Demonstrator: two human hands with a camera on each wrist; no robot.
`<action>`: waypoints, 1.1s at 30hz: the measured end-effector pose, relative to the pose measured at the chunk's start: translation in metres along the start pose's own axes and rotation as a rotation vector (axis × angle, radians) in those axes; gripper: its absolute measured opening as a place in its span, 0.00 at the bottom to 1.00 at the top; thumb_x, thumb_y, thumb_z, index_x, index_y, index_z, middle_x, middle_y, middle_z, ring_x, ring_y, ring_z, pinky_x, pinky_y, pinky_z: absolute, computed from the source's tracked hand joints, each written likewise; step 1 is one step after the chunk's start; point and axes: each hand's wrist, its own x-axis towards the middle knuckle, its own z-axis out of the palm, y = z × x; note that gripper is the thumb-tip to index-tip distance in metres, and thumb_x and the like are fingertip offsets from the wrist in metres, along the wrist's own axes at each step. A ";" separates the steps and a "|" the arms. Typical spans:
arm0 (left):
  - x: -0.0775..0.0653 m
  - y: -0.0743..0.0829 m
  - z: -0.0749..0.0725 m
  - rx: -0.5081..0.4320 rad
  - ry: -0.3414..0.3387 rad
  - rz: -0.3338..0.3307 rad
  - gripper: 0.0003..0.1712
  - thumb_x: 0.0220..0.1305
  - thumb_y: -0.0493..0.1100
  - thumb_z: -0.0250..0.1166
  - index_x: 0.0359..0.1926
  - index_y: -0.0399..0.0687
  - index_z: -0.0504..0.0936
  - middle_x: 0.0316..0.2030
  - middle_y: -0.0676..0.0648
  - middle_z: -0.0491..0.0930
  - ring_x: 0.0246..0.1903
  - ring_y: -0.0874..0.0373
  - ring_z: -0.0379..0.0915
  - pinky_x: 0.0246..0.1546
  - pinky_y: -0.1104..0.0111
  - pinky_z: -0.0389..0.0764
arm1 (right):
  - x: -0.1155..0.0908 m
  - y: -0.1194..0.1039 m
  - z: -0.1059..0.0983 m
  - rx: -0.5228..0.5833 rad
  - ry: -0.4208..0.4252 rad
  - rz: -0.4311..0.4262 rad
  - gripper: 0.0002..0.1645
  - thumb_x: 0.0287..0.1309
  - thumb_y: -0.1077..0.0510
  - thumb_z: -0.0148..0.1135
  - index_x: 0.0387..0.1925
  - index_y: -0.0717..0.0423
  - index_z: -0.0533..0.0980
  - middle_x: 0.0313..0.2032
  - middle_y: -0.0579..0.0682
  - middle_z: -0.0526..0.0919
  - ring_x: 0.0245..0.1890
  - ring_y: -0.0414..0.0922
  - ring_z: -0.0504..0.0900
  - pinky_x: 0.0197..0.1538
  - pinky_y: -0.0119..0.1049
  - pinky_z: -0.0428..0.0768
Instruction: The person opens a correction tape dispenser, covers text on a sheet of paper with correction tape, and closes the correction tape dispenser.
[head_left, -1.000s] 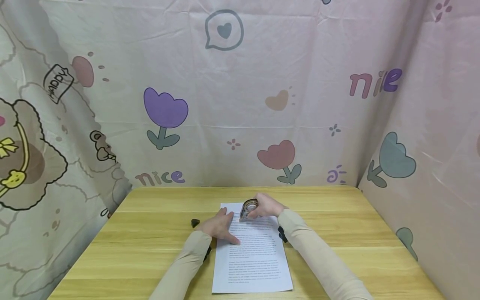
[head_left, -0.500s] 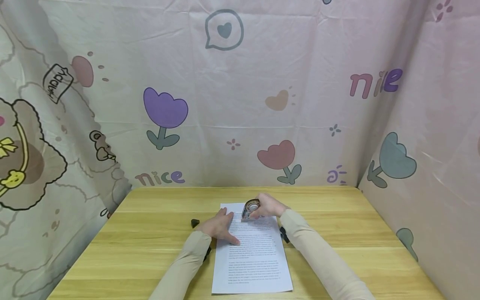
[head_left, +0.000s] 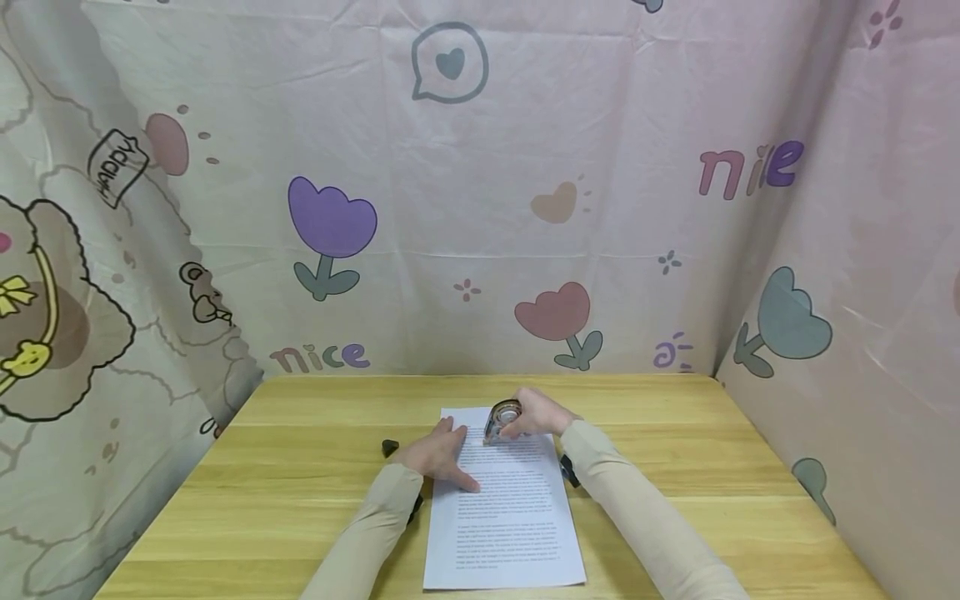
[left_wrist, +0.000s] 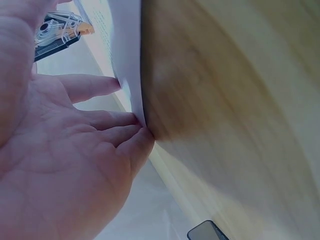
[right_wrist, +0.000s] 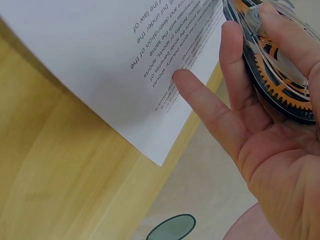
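A printed sheet of paper (head_left: pixel 504 575) lies on the wooden table, its short far edge towards the backdrop. My left hand (head_left: pixel 435 454) rests on its upper left edge with fingers spread, the fingertips right at the paper's edge in the left wrist view. My right hand (head_left: pixel 542 414) grips a correction tape (head_left: pixel 502 418) between thumb and fingers, its tip down at the upper lines of print. The right wrist view shows the tape's clear cover and orange toothed wheel (right_wrist: pixel 272 80). One outstretched finger (right_wrist: pixel 200 97) of that hand reaches onto the print.
A small dark piece (head_left: pixel 390 447) lies on the table left of my left hand. The wooden tabletop (head_left: pixel 300 508) stretches out on both sides of the paper. Behind it hangs a patterned cloth backdrop (head_left: pixel 450 208), with more cloth at left and right.
My right hand has shifted slightly to the right with the correction tape, then stayed almost still. The left hand and the paper keep their places.
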 end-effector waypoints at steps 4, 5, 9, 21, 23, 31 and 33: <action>0.000 -0.001 0.001 0.005 0.005 0.003 0.66 0.28 0.71 0.71 0.66 0.42 0.57 0.66 0.34 0.47 0.65 0.42 0.43 0.58 0.48 0.59 | -0.001 -0.001 0.000 0.002 -0.001 -0.002 0.13 0.39 0.56 0.73 0.27 0.54 0.77 0.20 0.44 0.80 0.22 0.41 0.79 0.26 0.32 0.77; 0.000 -0.001 0.001 0.005 0.005 0.001 0.66 0.28 0.71 0.70 0.66 0.43 0.57 0.66 0.34 0.47 0.65 0.42 0.43 0.58 0.48 0.59 | -0.001 -0.001 0.001 0.006 -0.001 -0.003 0.13 0.39 0.57 0.73 0.27 0.54 0.77 0.20 0.44 0.80 0.22 0.42 0.79 0.26 0.32 0.77; -0.002 -0.003 0.003 0.001 0.002 -0.011 0.66 0.28 0.71 0.70 0.67 0.43 0.57 0.67 0.35 0.47 0.65 0.42 0.44 0.58 0.48 0.59 | -0.001 -0.002 0.002 0.021 -0.006 -0.021 0.13 0.39 0.57 0.73 0.27 0.55 0.77 0.19 0.44 0.80 0.23 0.45 0.80 0.25 0.32 0.77; -0.002 -0.002 0.002 -0.025 0.011 0.001 0.65 0.28 0.70 0.71 0.66 0.41 0.58 0.66 0.34 0.48 0.65 0.41 0.45 0.57 0.47 0.60 | -0.003 -0.003 0.001 0.033 -0.007 -0.019 0.13 0.39 0.58 0.73 0.28 0.55 0.77 0.20 0.45 0.80 0.23 0.46 0.81 0.26 0.35 0.78; -0.001 -0.002 0.002 -0.020 0.012 0.002 0.65 0.28 0.70 0.71 0.66 0.41 0.59 0.66 0.34 0.48 0.65 0.41 0.45 0.57 0.47 0.60 | -0.003 -0.004 0.000 0.026 -0.002 -0.006 0.13 0.39 0.58 0.73 0.28 0.55 0.77 0.20 0.44 0.80 0.23 0.45 0.80 0.27 0.33 0.78; 0.000 -0.002 0.002 -0.019 0.008 0.006 0.66 0.27 0.71 0.71 0.66 0.41 0.58 0.66 0.34 0.47 0.65 0.41 0.45 0.58 0.48 0.59 | -0.006 -0.001 -0.002 0.021 0.002 0.025 0.12 0.40 0.57 0.73 0.28 0.54 0.77 0.21 0.45 0.80 0.24 0.44 0.80 0.28 0.33 0.77; 0.001 -0.002 0.002 -0.020 0.010 0.006 0.66 0.27 0.71 0.71 0.66 0.41 0.58 0.66 0.34 0.47 0.65 0.41 0.45 0.58 0.48 0.59 | -0.006 0.000 -0.003 0.025 0.004 0.030 0.13 0.40 0.57 0.73 0.28 0.54 0.77 0.21 0.45 0.80 0.24 0.43 0.79 0.28 0.33 0.77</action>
